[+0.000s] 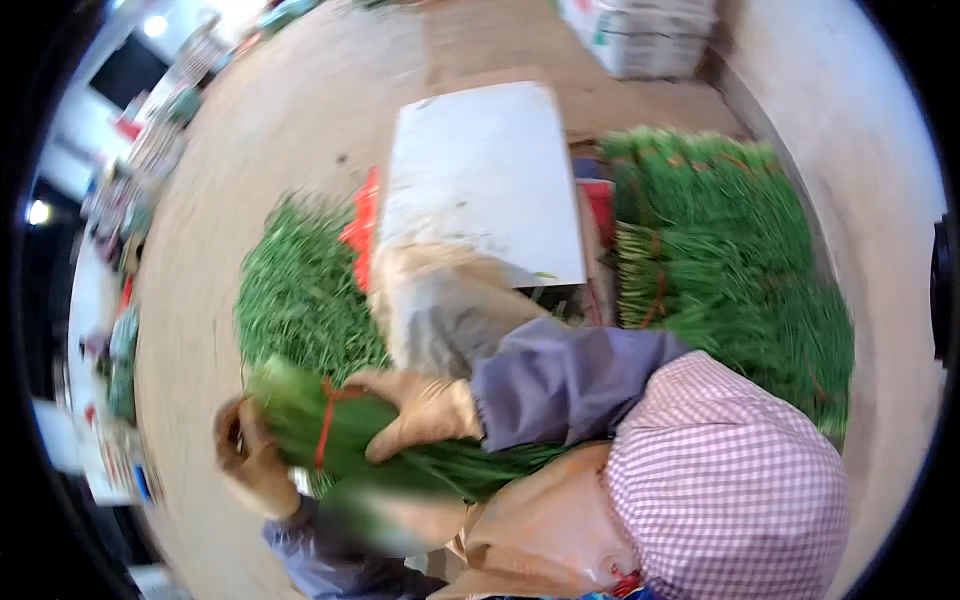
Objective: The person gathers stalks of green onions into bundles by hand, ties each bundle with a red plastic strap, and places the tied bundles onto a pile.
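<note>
Across my lap lies a bundle of chives [350, 425], long thin green stalks with a red band [326, 424] round it near its left end. My right hand [420, 408], in a tan glove, grips the bundle from above, just right of the band. My left hand [255, 460], gloved too, curls its fingers against the bundle's left end. Purple oversleeves [570, 385] cover both forearms. A blurred patch hides part of the bundle's lower side and what lies beneath. Beyond the right hand, grey and tan cloth [445, 310] reaches up to a white board [485, 180].
A loose heap of green stalks [300, 280] lies on the floor left of the board. Banded bundles [720, 240] are stacked at the right, beside the wall [850, 150]. Red plastic [362, 230] hangs at the board's left edge. White boxes [655, 40] stand farther back.
</note>
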{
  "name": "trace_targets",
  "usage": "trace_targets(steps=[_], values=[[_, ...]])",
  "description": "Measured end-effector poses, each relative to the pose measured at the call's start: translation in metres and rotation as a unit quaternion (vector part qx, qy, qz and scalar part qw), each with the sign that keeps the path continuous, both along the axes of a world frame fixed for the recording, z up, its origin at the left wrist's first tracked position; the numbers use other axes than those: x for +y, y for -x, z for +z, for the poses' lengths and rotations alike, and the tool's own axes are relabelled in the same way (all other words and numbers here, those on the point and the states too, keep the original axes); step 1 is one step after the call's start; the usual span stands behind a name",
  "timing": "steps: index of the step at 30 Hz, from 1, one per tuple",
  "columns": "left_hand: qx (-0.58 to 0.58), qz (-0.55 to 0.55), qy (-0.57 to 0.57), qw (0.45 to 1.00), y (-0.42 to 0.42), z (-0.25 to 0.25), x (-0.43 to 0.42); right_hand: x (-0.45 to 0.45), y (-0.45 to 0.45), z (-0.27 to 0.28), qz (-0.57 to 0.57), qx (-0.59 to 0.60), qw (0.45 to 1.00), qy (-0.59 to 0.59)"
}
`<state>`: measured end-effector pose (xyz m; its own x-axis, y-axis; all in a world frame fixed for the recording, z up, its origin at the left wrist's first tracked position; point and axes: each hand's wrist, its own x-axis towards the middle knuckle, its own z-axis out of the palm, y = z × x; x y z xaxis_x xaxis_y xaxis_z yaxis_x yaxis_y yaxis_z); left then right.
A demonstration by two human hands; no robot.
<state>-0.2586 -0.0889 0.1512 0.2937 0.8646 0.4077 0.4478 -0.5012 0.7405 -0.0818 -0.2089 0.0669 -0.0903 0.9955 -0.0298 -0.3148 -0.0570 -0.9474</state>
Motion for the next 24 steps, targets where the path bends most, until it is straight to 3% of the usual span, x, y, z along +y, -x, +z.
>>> trace_targets(steps=[1, 2, 4, 7, 8, 9, 10, 11, 12, 13, 14, 15, 16, 17, 19, 20, 22, 24], values=[[-0.019, 0.003, 0.000, 1.000, 0.002, 0.001, 0.011, 0.000, 0.001, 0.001, -0.008, -0.017, 1.000, -0.001], [-0.043, -0.030, -0.007, 0.999, 0.004, 0.004, 0.022, -0.001, 0.000, 0.005, -0.007, 0.043, 0.999, -0.008], [-0.165, 0.008, 0.039, 0.986, -0.001, 0.014, 0.039, 0.003, -0.009, 0.007, -0.021, 0.023, 0.999, -0.027], [-0.291, 0.003, -0.010, 0.957, 0.014, 0.011, 0.079, -0.017, -0.035, 0.014, -0.073, 0.146, 0.984, -0.064], [-0.267, -0.008, -0.053, 0.962, 0.029, 0.002, 0.100, -0.026, -0.055, 0.019, -0.115, 0.119, 0.985, -0.051], [-0.266, -0.039, -0.017, 0.963, 0.031, 0.001, 0.105, -0.046, -0.091, 0.042, -0.106, 0.093, 0.990, -0.012], [-0.266, -0.068, 0.018, 0.961, 0.033, -0.003, 0.109, -0.042, -0.108, 0.020, -0.158, 0.156, 0.970, -0.097], [-0.266, -0.098, 0.049, 0.958, 0.040, -0.011, 0.116, -0.059, -0.139, 0.024, -0.253, 0.040, 0.961, -0.103], [-0.267, -0.127, 0.081, 0.952, 0.048, -0.024, 0.124, -0.076, -0.170, 0.025, -0.294, 0.027, 0.947, -0.123], [-0.268, -0.155, 0.113, 0.944, 0.054, -0.037, 0.130, -0.105, -0.207, 0.036, -0.328, -0.083, 0.936, -0.095], [-0.263, -0.132, 0.158, 0.943, 0.055, -0.045, 0.133, -0.126, -0.242, 0.026, -0.374, -0.039, 0.917, -0.131], [-0.259, -0.109, 0.204, 0.938, 0.056, -0.054, 0.135, -0.153, -0.271, 0.037, -0.391, -0.104, 0.904, -0.135], [-0.254, -0.085, 0.249, 0.931, 0.052, -0.061, 0.133, -0.183, -0.291, 0.056, -0.390, -0.078, 0.915, -0.063], [-0.256, -0.041, 0.277, 0.925, 0.045, -0.070, 0.129, -0.207, -0.337, 0.035, -0.462, -0.239, 0.851, -0.063], [-0.230, -0.209, 0.308, 0.899, 0.041, -0.083, 0.123, -0.235, -0.348, 0.077, -0.468, -0.533, 0.694, 0.123], [-0.216, -0.290, 0.318, 0.877, 0.041, -0.089, 0.119, -0.252, -0.372, 0.061, -0.451, -0.591, 0.662, 0.100], [-0.206, -0.259, 0.358, 0.873, 0.037, -0.104, 0.129, -0.279, -0.437, 0.003, -0.410, -0.694, 0.590, 0.048], [-0.184, -0.205, 0.371, 0.887, 0.004, -0.103, 0.119, -0.284, -0.458, -0.030, -0.343, -0.752, 0.549, 0.125]])
